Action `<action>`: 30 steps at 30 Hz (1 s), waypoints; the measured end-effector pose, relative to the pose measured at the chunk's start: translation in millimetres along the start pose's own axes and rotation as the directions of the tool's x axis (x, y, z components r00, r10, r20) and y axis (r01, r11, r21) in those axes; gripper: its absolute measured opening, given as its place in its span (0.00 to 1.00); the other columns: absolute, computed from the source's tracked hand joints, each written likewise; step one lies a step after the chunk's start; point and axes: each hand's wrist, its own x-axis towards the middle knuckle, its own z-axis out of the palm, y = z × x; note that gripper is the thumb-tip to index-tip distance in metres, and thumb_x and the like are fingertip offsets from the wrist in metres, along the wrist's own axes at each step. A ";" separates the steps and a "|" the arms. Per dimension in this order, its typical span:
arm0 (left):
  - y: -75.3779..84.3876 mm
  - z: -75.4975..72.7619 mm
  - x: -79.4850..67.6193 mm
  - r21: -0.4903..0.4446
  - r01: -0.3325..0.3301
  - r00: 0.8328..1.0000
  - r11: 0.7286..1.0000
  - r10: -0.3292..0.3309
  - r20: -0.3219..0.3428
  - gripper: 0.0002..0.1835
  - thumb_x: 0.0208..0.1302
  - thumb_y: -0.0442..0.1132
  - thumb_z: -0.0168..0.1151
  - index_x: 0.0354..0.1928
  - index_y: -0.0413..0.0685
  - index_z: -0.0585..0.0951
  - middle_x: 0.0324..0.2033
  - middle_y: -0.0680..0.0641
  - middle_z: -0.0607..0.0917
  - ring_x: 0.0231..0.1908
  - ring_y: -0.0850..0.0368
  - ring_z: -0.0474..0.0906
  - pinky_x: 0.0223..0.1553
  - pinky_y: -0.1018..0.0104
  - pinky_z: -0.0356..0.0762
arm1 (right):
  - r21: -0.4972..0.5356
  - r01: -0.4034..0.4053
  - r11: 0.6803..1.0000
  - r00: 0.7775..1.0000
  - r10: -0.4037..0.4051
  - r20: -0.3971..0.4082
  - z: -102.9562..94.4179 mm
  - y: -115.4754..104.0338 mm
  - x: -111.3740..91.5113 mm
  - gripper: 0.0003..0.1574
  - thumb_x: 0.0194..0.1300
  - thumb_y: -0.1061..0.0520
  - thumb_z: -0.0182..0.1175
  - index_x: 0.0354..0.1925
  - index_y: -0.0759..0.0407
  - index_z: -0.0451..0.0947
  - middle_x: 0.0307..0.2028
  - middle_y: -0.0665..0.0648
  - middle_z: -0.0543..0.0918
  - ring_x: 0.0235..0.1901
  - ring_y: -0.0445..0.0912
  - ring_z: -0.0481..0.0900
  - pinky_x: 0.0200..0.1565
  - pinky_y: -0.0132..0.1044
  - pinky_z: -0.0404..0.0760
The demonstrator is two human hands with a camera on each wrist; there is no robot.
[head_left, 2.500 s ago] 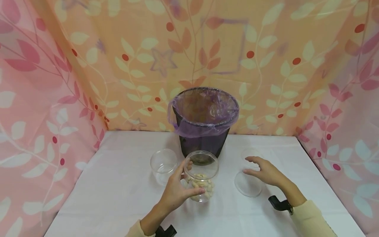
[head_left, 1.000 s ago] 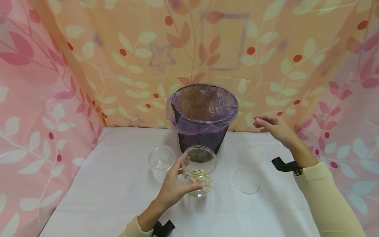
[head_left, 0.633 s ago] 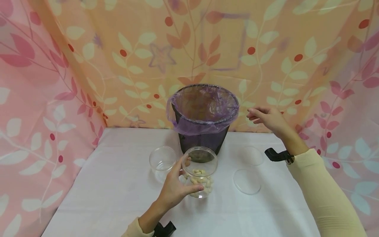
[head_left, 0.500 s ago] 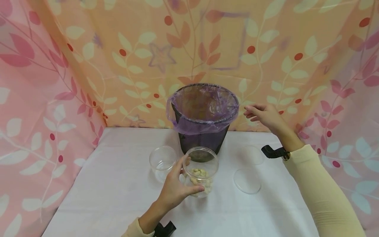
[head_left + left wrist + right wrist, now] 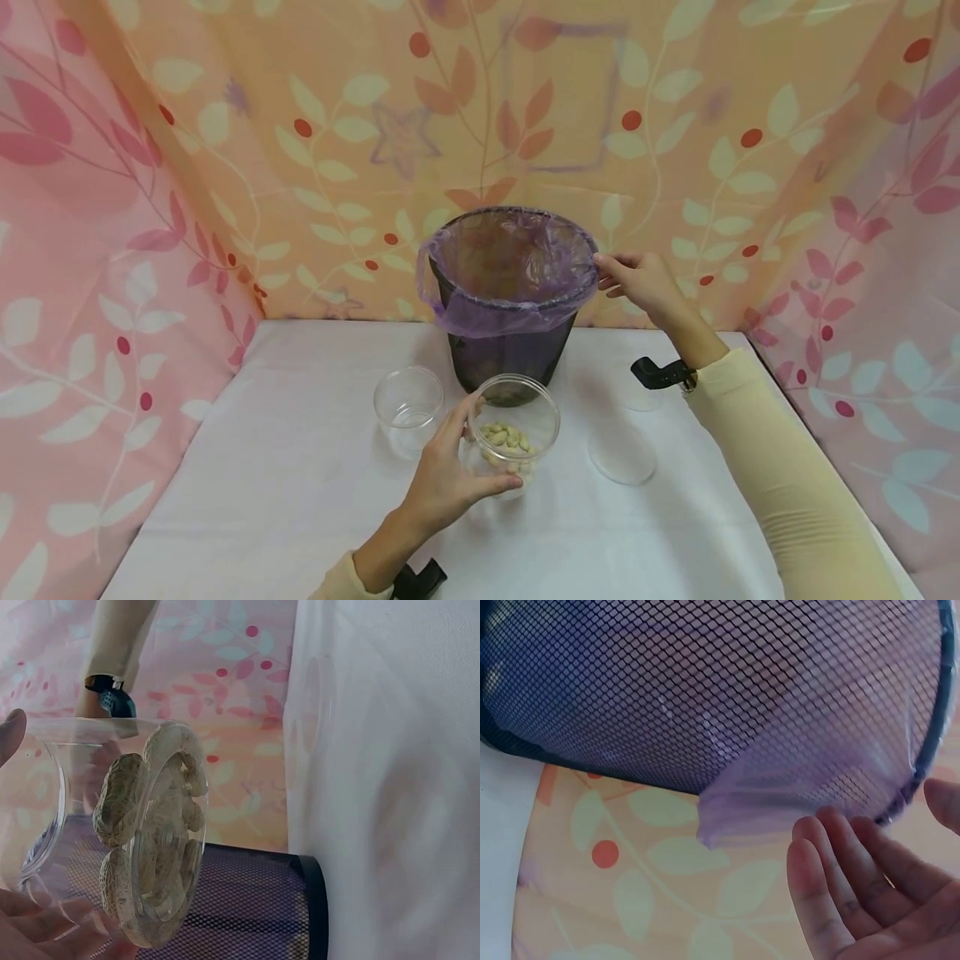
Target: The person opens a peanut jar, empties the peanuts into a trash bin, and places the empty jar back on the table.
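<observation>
My left hand grips a clear plastic jar by its side, its thumb across the near wall. Whole peanuts in their shells lie in the jar, and the left wrist view shows it raised off the table, its base and peanuts up close. At the back stands a black mesh wastebasket, lined with a purple plastic bag. My right hand is at the basket's right rim. In the right wrist view its fingers are nearly straight beside the bag, thumb apart from them.
A second clear jar stands left of the held one. Two clear round lids lie to the right, a nearer lid and a farther lid partly behind the right wrist. Patterned cloth walls enclose the white table.
My right hand has risen from beside the lids, then moved left to the basket's rim. The left hand keeps hold of the jar, now tilted slightly more.
</observation>
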 end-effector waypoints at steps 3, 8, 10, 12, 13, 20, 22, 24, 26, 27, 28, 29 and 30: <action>-0.4 1.3 -0.6 -0.005 0.017 1.000 1.000 -0.017 0.006 0.59 0.35 0.53 0.83 0.73 0.60 0.61 0.63 0.53 0.74 0.51 0.58 0.73 0.51 0.58 0.75 | 0.026 -0.002 1.000 1.000 0.002 -0.006 3.3 1.3 2.3 0.33 0.70 0.46 0.57 0.56 0.76 0.74 0.25 0.36 0.81 0.29 0.36 0.82 0.34 0.27 0.83; -1.7 2.7 -1.0 0.000 0.020 1.000 1.000 -0.020 0.006 0.60 0.34 0.52 0.83 0.73 0.62 0.60 0.63 0.53 0.74 0.50 0.58 0.73 0.51 0.58 0.75 | 0.069 -0.013 0.998 1.000 0.014 -0.018 5.8 1.9 3.7 0.32 0.70 0.48 0.58 0.56 0.77 0.73 0.24 0.35 0.80 0.26 0.33 0.80 0.33 0.26 0.83; -2.3 2.9 -0.8 0.004 0.014 1.000 1.000 -0.014 0.002 0.60 0.34 0.52 0.83 0.73 0.62 0.60 0.63 0.53 0.74 0.50 0.58 0.74 0.51 0.58 0.75 | 0.089 -0.015 0.996 1.000 0.017 -0.023 7.0 1.5 4.3 0.32 0.70 0.49 0.58 0.56 0.77 0.73 0.24 0.36 0.80 0.26 0.33 0.80 0.33 0.26 0.83; -3.2 2.9 -0.6 0.006 0.005 1.000 1.000 -0.005 0.001 0.60 0.35 0.53 0.83 0.73 0.62 0.60 0.63 0.52 0.75 0.51 0.57 0.74 0.51 0.59 0.76 | 0.104 -0.016 0.994 0.999 0.019 -0.026 8.4 0.9 4.6 0.31 0.70 0.50 0.58 0.55 0.77 0.72 0.24 0.37 0.80 0.25 0.33 0.80 0.32 0.26 0.83; -3.6 3.0 -0.4 0.008 0.002 1.000 1.000 -0.002 0.002 0.60 0.35 0.53 0.83 0.73 0.61 0.60 0.63 0.52 0.75 0.51 0.57 0.74 0.51 0.59 0.76 | 0.110 -0.014 0.994 1.000 0.017 -0.026 8.9 1.0 4.9 0.31 0.70 0.50 0.58 0.55 0.77 0.72 0.24 0.37 0.80 0.25 0.33 0.80 0.32 0.27 0.83; -3.9 1.9 1.7 0.020 -0.010 1.000 1.000 0.010 0.008 0.59 0.35 0.53 0.82 0.73 0.62 0.60 0.63 0.53 0.74 0.52 0.58 0.74 0.51 0.61 0.75 | 0.151 -0.015 0.988 0.999 0.019 -0.030 10.8 0.5 5.8 0.27 0.70 0.50 0.58 0.53 0.74 0.73 0.26 0.38 0.80 0.25 0.35 0.80 0.31 0.27 0.83; -3.7 1.5 2.3 0.016 -0.010 1.000 1.000 0.010 0.007 0.59 0.36 0.53 0.82 0.73 0.62 0.60 0.63 0.53 0.74 0.51 0.58 0.74 0.51 0.60 0.75 | 0.167 -0.008 0.986 0.999 0.013 -0.031 11.0 -0.3 5.7 0.26 0.70 0.50 0.58 0.51 0.73 0.74 0.27 0.39 0.80 0.25 0.35 0.81 0.30 0.27 0.83; -3.3 1.1 2.7 0.010 -0.006 1.000 1.000 0.006 0.008 0.59 0.36 0.53 0.82 0.73 0.62 0.60 0.63 0.53 0.74 0.52 0.57 0.74 0.51 0.60 0.75 | 0.182 0.000 0.983 0.999 0.006 -0.035 11.0 -0.7 4.9 0.24 0.70 0.50 0.58 0.50 0.72 0.74 0.27 0.39 0.80 0.25 0.35 0.81 0.30 0.28 0.83; -2.8 0.7 2.6 0.005 0.008 1.000 1.000 -0.008 0.010 0.59 0.35 0.53 0.82 0.73 0.62 0.60 0.62 0.54 0.75 0.51 0.58 0.74 0.51 0.60 0.75 | 0.196 0.007 0.981 0.999 0.000 -0.038 11.4 -0.5 4.0 0.23 0.70 0.51 0.58 0.48 0.71 0.75 0.27 0.39 0.81 0.25 0.36 0.82 0.30 0.28 0.83; -2.7 0.5 2.2 0.000 0.016 1.000 1.000 -0.016 0.012 0.59 0.35 0.53 0.83 0.73 0.62 0.60 0.62 0.54 0.74 0.52 0.57 0.75 0.51 0.60 0.75 | 0.201 0.009 0.980 0.999 0.000 -0.041 11.7 -0.1 3.4 0.22 0.70 0.51 0.58 0.48 0.70 0.75 0.27 0.39 0.81 0.25 0.36 0.82 0.30 0.28 0.83; -2.7 0.3 1.5 -0.002 0.027 1.000 1.000 -0.027 0.013 0.60 0.34 0.53 0.83 0.73 0.62 0.60 0.62 0.54 0.74 0.52 0.57 0.75 0.51 0.60 0.75 | 0.205 0.009 0.979 0.999 0.000 -0.042 12.3 0.7 2.8 0.22 0.70 0.51 0.58 0.47 0.70 0.75 0.27 0.40 0.81 0.25 0.36 0.82 0.30 0.28 0.83; -2.6 0.1 0.5 -0.004 0.038 0.999 0.999 -0.038 0.013 0.60 0.34 0.54 0.83 0.73 0.62 0.61 0.62 0.55 0.74 0.52 0.57 0.74 0.51 0.61 0.75 | 0.206 0.005 0.979 0.999 0.003 -0.042 12.7 1.9 2.3 0.21 0.70 0.51 0.58 0.47 0.70 0.75 0.27 0.40 0.81 0.25 0.36 0.82 0.30 0.28 0.83; -2.6 -0.2 -0.8 -0.006 0.049 0.999 0.999 -0.049 0.012 0.60 0.34 0.54 0.83 0.73 0.61 0.61 0.62 0.55 0.74 0.51 0.57 0.74 0.51 0.61 0.75 | 0.206 0.002 0.979 0.999 0.006 -0.040 13.5 3.0 1.6 0.21 0.70 0.51 0.58 0.47 0.70 0.75 0.27 0.40 0.81 0.25 0.36 0.82 0.30 0.28 0.83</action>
